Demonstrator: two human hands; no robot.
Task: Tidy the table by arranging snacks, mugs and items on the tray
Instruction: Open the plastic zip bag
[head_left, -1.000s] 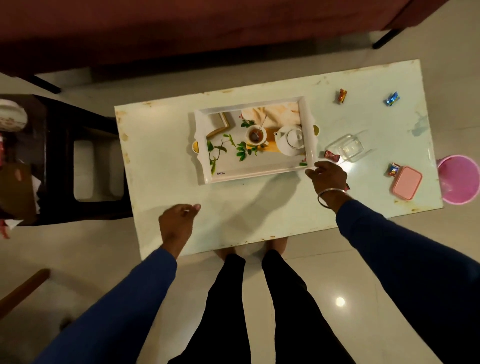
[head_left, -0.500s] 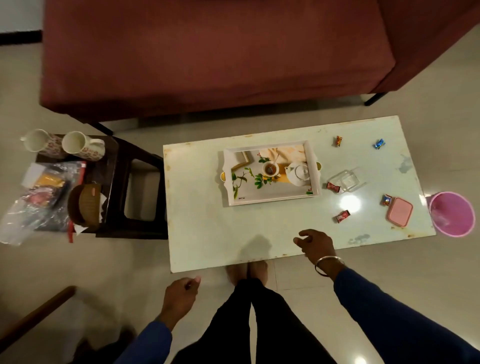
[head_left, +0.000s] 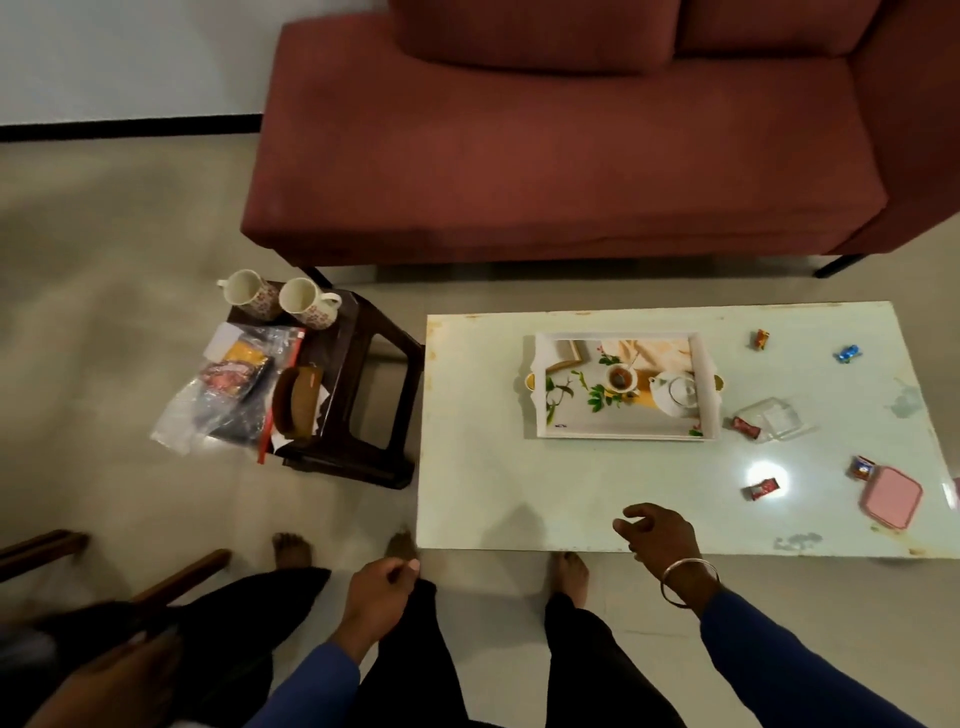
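Table (head_left: 519, 493) now sits farther off — both hands' fingers loosely curled, holding nothing.

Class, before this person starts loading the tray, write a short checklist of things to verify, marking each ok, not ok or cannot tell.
1. Both hands free: left hand and right hand hold nothing. Ok.
2. Tray holds no real items; the teapot and cup look printed. Ok.
3. Mugs on the table: they stand on the stool. Not ok.
4. Sweets gathered: red sweet and blue sweet lie scattered. Not ok.
5. Pink box shut: cannot tell.
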